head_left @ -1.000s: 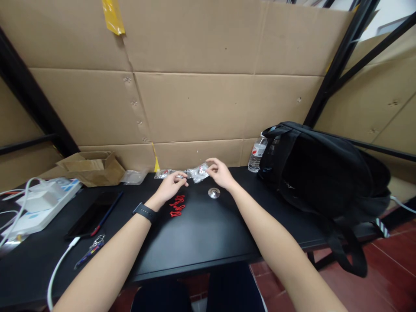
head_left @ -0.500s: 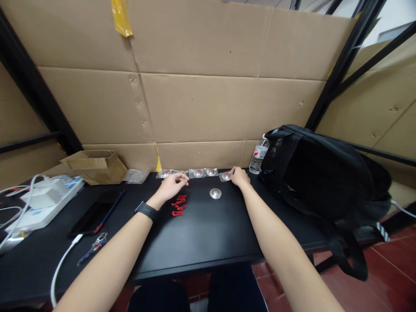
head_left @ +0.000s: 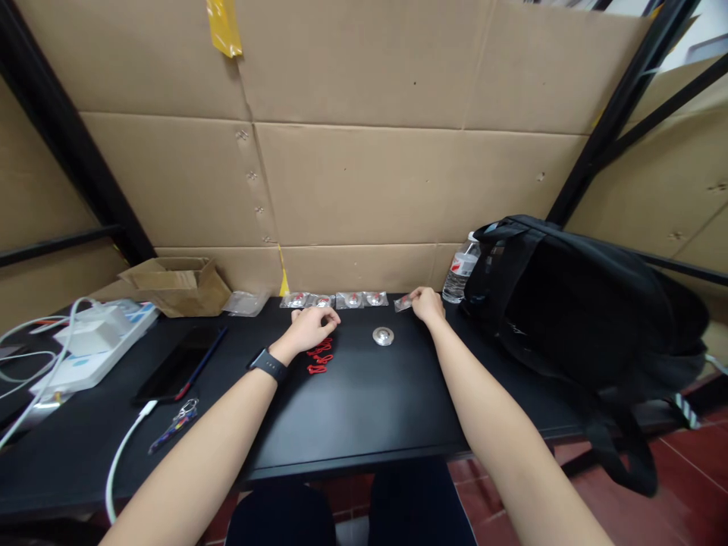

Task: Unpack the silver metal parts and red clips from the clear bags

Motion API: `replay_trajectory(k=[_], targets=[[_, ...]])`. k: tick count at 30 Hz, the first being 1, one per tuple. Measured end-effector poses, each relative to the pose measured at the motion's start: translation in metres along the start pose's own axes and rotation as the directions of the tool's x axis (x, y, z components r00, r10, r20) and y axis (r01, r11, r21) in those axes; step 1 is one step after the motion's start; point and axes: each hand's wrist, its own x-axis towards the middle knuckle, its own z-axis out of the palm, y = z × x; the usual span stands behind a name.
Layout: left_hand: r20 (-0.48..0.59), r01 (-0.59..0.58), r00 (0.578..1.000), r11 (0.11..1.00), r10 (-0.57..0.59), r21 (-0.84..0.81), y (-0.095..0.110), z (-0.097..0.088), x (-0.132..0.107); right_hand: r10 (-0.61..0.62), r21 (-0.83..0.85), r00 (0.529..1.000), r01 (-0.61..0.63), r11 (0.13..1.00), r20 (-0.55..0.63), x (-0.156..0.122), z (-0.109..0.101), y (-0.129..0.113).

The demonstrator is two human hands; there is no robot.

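Observation:
My right hand (head_left: 428, 305) pinches the right end of a small clear packet (head_left: 403, 303) at the back of the black table; my fingers partly hide it. My left hand (head_left: 312, 331) hovers low over the table with loosely curved fingers and nothing visible in them. Several red cords (head_left: 319, 358) lie just below that hand, partly covered by it. Between the hands rests a shiny round metal disc (head_left: 383, 336) with a raised centre. Behind, several clear packets (head_left: 349, 300) with silver and red contents form a row along the cardboard wall.
At the right lies a black backpack (head_left: 585, 303) beside a water bottle (head_left: 460, 271). On the left are an open cardboard box (head_left: 190, 292), a clear plastic bag (head_left: 246, 303), a power strip (head_left: 94, 364), a phone (head_left: 176, 368) with its cable, and a keychain (head_left: 174, 428).
My left hand has come slightly nearer to me, over the red cords, its fingers more curved. My right hand stays at the packet and covers more of it. The view has shifted slightly.

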Motion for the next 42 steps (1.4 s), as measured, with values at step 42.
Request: replay_trajectory(k=[42], targets=[[-0.069, -0.144, 0.987, 0.990, 0.144, 0.007, -0.012, -0.013, 0.001, -0.476, -0.022, 0.682, 0.584, 0.811, 0.555, -0.056, -0.017, -0.050]])
